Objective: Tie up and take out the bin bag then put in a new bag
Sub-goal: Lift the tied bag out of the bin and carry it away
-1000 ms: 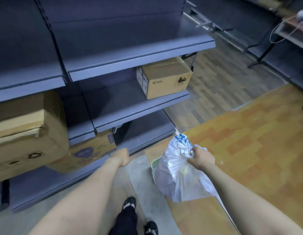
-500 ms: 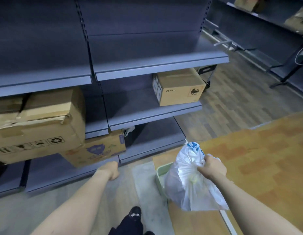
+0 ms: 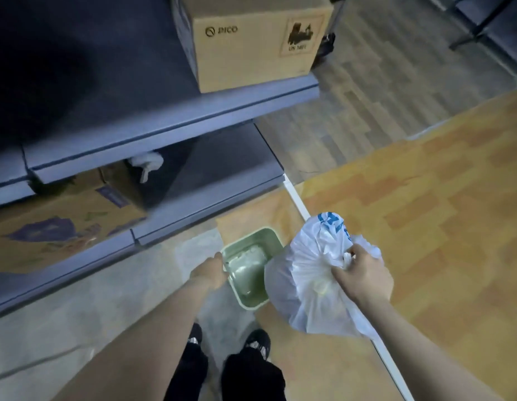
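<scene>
Head view: right hand (image 3: 364,277) grips bag (image 3: 306,285); left hand (image 3: 208,272) grasps bin (image 3: 245,266) rim beside shelving (image 3: 170,123).

bin (image 3: 253,305) mouth open, bag (image 3: 309,285) crowding right rim
</scene>
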`<state>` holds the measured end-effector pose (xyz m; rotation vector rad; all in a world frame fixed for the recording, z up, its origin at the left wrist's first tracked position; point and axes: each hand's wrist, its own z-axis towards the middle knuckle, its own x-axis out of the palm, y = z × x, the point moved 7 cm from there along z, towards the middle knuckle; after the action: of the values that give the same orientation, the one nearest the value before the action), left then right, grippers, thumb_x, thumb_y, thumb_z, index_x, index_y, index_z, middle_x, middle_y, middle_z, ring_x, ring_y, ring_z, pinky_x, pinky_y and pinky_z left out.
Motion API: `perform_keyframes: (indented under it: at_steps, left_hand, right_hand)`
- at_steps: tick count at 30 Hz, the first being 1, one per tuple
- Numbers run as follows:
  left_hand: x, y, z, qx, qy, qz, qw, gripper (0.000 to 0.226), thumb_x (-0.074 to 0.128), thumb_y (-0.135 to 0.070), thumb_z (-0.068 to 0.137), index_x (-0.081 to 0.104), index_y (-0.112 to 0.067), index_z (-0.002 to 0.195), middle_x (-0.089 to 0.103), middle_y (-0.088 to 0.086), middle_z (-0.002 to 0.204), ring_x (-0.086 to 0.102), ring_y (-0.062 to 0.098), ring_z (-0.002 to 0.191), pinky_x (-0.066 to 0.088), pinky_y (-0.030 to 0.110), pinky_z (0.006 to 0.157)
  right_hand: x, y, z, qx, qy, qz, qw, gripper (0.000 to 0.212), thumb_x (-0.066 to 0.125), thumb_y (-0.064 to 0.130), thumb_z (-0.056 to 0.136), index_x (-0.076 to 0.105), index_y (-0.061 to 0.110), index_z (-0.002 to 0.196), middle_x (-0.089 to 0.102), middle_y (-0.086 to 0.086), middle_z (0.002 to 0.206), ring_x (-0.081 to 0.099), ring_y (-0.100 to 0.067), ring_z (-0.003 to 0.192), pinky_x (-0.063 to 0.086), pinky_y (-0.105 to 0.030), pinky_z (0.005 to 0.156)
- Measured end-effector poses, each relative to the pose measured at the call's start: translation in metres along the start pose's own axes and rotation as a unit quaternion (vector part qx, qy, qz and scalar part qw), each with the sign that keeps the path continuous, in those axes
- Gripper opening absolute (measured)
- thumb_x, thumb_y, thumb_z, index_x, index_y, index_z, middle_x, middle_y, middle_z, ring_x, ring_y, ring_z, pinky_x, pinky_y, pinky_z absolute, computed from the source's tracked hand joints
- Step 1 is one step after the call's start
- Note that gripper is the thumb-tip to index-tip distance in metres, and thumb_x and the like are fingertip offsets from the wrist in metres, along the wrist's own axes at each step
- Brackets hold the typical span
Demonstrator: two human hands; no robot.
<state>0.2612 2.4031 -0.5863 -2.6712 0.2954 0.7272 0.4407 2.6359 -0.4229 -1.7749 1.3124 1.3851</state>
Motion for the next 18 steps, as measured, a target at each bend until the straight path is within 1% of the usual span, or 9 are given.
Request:
perform_keyframes:
  at_steps: [2,5,7,8,9,11,13,15,18]
  left_hand:
    - [0.038,-0.004,0.039,-0.020,0.011,-0.034,0.999,0.055,0.048,-0.030,0.095,0.026,-0.007,0.139,0.052,0.012,0.129,0.055,0.029,0.115,0.045,0.037,0.090]
    - [0.095,0.005,0.085,-0.083,0.026,-0.106,0.991,0.067,0.050,-0.031,0.095,0.015,0.000,0.142,0.052,0.017,0.131,0.055,0.032,0.116,0.046,0.037,0.090]
    - [0.127,0.017,0.109,-0.141,0.028,-0.169,0.975,0.074,0.051,-0.031,0.095,0.008,0.006,0.144,0.049,0.022,0.135,0.054,0.035,0.118,0.046,0.038,0.093]
    - [0.142,0.021,0.119,-0.165,0.025,-0.210,0.963,0.076,0.052,-0.031,0.095,0.008,0.006,0.144,0.048,0.024,0.136,0.053,0.037,0.119,0.047,0.040,0.096]
    - [0.155,0.026,0.129,-0.182,0.015,-0.253,0.950,0.073,0.053,-0.029,0.095,0.012,0.007,0.144,0.048,0.025,0.135,0.053,0.039,0.119,0.047,0.043,0.097]
    - [0.169,0.033,0.144,-0.199,-0.020,-0.307,0.930,0.056,0.053,-0.024,0.094,0.029,0.005,0.136,0.052,0.027,0.130,0.055,0.042,0.115,0.049,0.047,0.094]
    - [0.173,0.040,0.151,-0.218,-0.054,-0.304,0.926,0.040,0.051,-0.021,0.094,0.040,0.002,0.126,0.057,0.027,0.122,0.057,0.041,0.110,0.051,0.050,0.089]
    - [0.168,0.038,0.151,-0.218,-0.080,-0.293,0.927,0.036,0.049,-0.018,0.094,0.044,0.001,0.124,0.059,0.027,0.118,0.058,0.041,0.107,0.052,0.049,0.088]
    - [0.151,0.019,0.153,-0.194,-0.098,-0.287,0.933,0.036,0.049,-0.014,0.094,0.045,0.004,0.125,0.058,0.030,0.119,0.056,0.043,0.110,0.048,0.046,0.092]
  right_hand:
    - [0.022,-0.020,0.020,0.012,-0.012,0.010,1.000,0.010,0.055,0.023,0.078,0.047,0.023,0.084,0.058,0.004,0.069,0.049,-0.022,0.068,0.026,-0.022,0.051]
    - [0.046,-0.046,0.046,0.019,-0.048,0.022,0.998,0.010,0.057,0.023,0.078,0.048,0.022,0.080,0.055,0.006,0.062,0.049,-0.025,0.062,0.025,-0.022,0.049]
    - [0.053,-0.059,0.063,0.015,-0.078,0.019,0.997,0.010,0.060,0.021,0.076,0.050,0.021,0.079,0.052,0.006,0.058,0.048,-0.027,0.061,0.024,-0.023,0.048]
    - [0.055,-0.066,0.072,0.013,-0.090,0.018,0.996,0.011,0.061,0.019,0.074,0.051,0.020,0.079,0.050,0.006,0.056,0.048,-0.029,0.061,0.024,-0.023,0.048]
    - [0.056,-0.072,0.079,0.012,-0.100,0.019,0.995,0.011,0.061,0.018,0.073,0.053,0.019,0.079,0.049,0.006,0.054,0.048,-0.031,0.061,0.024,-0.024,0.049]
    - [0.056,-0.081,0.091,0.011,-0.116,0.022,0.993,0.012,0.064,0.016,0.070,0.055,0.019,0.079,0.049,0.003,0.052,0.051,-0.034,0.061,0.027,-0.025,0.050]
    - [0.052,-0.087,0.100,0.003,-0.130,0.024,0.991,0.014,0.066,0.015,0.069,0.057,0.018,0.079,0.051,0.000,0.053,0.053,-0.035,0.061,0.032,-0.027,0.052]
    - [0.045,-0.089,0.107,-0.006,-0.135,0.026,0.990,0.015,0.067,0.016,0.069,0.058,0.017,0.080,0.052,0.000,0.053,0.052,-0.035,0.060,0.033,-0.028,0.053]
    - [0.033,-0.090,0.115,-0.013,-0.140,0.028,0.990,0.013,0.064,0.023,0.069,0.057,0.019,0.079,0.051,0.003,0.052,0.048,-0.031,0.059,0.033,-0.028,0.054]
